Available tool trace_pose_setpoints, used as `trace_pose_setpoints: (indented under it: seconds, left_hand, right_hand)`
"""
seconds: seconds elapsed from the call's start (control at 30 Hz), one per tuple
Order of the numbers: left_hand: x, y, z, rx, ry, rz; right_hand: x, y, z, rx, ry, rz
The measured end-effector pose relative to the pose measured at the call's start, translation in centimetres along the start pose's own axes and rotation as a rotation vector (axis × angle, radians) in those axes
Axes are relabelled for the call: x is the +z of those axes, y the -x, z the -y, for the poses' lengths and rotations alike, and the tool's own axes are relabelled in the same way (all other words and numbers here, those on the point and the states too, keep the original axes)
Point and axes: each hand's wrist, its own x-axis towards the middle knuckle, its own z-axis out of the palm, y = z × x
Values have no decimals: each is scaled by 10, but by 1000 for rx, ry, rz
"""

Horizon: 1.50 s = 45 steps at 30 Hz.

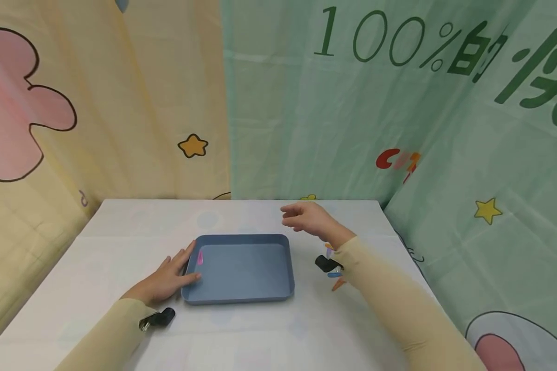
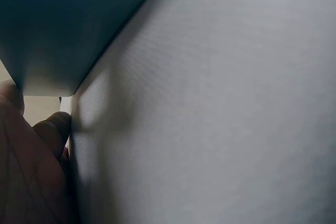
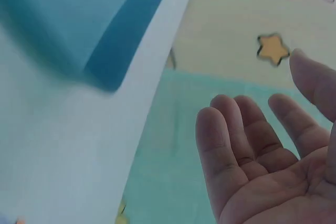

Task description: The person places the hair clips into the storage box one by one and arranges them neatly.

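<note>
At a white-covered table (image 1: pixel 241 335), you rest your left hand (image 1: pixel 167 278) on the left end of a blue-gray rectangular tray (image 1: pixel 250 273), fingers spread along the rim and thumb laid over it. Your right hand (image 1: pixel 313 220) hangs in the air near the tray's far right corner, fingers loosely bent and apart, the palm bare in the right wrist view.

Inside the tray, close to its left wall, lies a small pink piece (image 1: pixel 200 257), apparently a hair clip, just ahead of your left thumb. To the tray's right, partly hidden under your right cuff (image 1: pixel 353 257) and black wrist camera (image 1: pixel 327 264), sit more small pieces, among them a blue one (image 1: pixel 334 275) and an orange one (image 1: pixel 338 284); their exact number cannot be told.

The likeliest mishap is on that side: a forearm lowered too far could let the cuff or camera sweep the pieces across the cloth. Lying close together, they could also tangle or come up two at once in a hurried pinch. On the left, a hard push on the rim might slide or tip the tray, and a straying thumb could nudge the pink piece.
</note>
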Motion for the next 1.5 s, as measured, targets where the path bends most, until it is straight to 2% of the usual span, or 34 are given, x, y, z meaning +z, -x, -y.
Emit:
trace_pose_setpoints:
  seconds: [0.17, 0.3, 0.53, 0.77, 0.97, 1.13, 1.5]
  left_hand:
    - [0, 1, -1, 1, -4, 0]
    - [0, 0, 0, 10, -9, -5]
    - [1, 1, 3, 21, -11, -8]
    - [2, 3, 0, 2, 9, -4]
    - [1, 3, 0, 5, 8, -2]
    - [0, 1, 0, 11, 11, -4]
    - [1, -1, 2, -11, 2, 3]
  right_hand:
    - [-30, 18, -43, 62, 98, -30]
    - [-44, 29, -77, 124, 170, -45]
    - [-57, 38, -122, 194, 262, -39]
    - [-59, 43, -151, 223, 321, -12]
    - [-53, 45, -166, 184, 305, 18]
    - [-51, 47, -165, 155, 353, -16]
    - [-44, 46, -168, 228, 392, -77]
